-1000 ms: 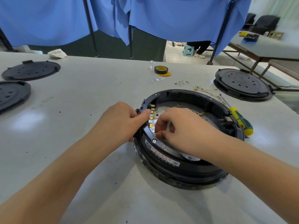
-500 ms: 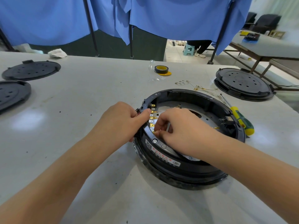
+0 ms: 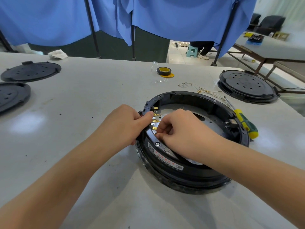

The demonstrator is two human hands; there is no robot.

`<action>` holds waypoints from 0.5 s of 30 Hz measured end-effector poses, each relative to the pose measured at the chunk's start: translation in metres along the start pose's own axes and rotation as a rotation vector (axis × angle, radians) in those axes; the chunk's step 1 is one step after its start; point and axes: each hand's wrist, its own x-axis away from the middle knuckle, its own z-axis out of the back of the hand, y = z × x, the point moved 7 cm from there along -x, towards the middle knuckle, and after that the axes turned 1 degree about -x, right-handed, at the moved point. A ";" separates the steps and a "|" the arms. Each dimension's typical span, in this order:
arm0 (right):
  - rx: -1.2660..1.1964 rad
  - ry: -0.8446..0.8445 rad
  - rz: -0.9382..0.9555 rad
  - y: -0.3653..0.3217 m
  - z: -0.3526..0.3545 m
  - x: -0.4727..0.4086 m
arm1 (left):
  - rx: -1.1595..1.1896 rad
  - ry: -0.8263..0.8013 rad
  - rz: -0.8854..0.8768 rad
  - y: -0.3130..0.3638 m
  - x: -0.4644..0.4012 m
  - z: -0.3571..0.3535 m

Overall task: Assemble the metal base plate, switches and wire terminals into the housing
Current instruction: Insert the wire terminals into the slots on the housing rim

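Housing (image 3: 194, 169) flat on tabletop (image 3: 82, 113). Left hand (image 3: 125, 124) grips its rim at the switch block; right hand (image 3: 178, 131) pinches, probably, a wire terminal (image 3: 154, 128). Terminals thin, bendable: hold by crimp, push straight.

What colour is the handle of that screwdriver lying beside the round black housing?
The screwdriver handle is yellow and green, seen in the head view, right of the housing.
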 end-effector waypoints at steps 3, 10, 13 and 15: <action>-0.010 -0.003 0.010 0.001 -0.002 0.000 | 0.012 -0.010 0.002 0.000 0.000 0.000; -0.047 0.007 0.021 0.006 -0.002 -0.002 | 0.020 -0.011 0.005 0.000 0.001 0.000; -0.090 0.008 0.010 0.010 0.002 -0.001 | 0.018 0.026 0.000 -0.003 -0.002 0.002; -0.147 0.007 -0.026 0.015 0.008 -0.003 | 0.043 0.082 0.006 -0.006 -0.005 0.005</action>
